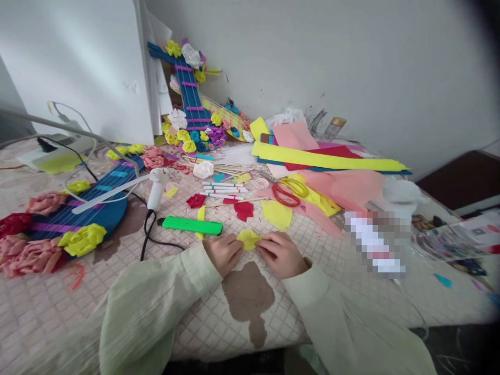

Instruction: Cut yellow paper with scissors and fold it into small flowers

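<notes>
A small yellow paper piece (248, 239), petal-like in shape, is stretched between my two hands over the table. My left hand (224, 254) pinches its left edge with fingers closed. On the opposite edge, the closed fingertips of my right hand (282, 254) grip the same piece. Just beyond my left hand lies a bright green utility knife (192, 225) across a narrow yellow strip (200, 214). A larger yellow paper cutout (277, 214) and a red paper cutout (244, 210) rest past my fingers.
Red-handled scissors (285, 194) and several markers (223, 190) lie farther back. At left, a white glue gun (155, 188) with a black cord stands by a flower-trimmed blue paper guitar (117, 200). Another decorated guitar (190, 96) leans at the wall. Yellow crepe paper (328, 159) lies right.
</notes>
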The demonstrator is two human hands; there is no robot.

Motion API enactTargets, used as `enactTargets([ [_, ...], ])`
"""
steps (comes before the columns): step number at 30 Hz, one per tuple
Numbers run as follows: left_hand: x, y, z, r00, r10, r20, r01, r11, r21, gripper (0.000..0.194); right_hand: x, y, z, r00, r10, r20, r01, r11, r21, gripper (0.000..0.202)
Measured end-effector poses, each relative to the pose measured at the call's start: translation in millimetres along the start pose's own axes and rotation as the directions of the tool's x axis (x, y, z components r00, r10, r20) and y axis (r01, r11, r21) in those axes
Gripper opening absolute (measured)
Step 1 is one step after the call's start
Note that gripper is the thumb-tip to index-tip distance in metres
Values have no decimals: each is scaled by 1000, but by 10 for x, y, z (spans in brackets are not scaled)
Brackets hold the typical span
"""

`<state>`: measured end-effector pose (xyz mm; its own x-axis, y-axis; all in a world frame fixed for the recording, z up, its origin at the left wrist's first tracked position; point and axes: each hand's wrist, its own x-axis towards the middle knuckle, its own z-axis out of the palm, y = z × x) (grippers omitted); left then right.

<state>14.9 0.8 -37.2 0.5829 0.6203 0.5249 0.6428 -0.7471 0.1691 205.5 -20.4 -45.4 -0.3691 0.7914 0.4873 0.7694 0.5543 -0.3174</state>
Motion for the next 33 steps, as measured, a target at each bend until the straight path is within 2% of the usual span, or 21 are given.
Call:
enactTargets([
  [9,3,-3,-1,994,-67,87,76,992,-99,20,31,-12,-24,997,77,4,-77,990,121,11],
  [16,27,-8,34,971,-178,161,207,960,-190,15,69,-46,-42,986,159,54,-167,964,205,6],
  [21,56,-15,24,966,-183,184,222,948,-226,16,102,-94,-60,974,217,67,-227,937,265,4],
  [33,103,-1,-34,934,-242,261,308,918,-251,14,124,-142,-26,937,347,43,-349,921,175,5],
])
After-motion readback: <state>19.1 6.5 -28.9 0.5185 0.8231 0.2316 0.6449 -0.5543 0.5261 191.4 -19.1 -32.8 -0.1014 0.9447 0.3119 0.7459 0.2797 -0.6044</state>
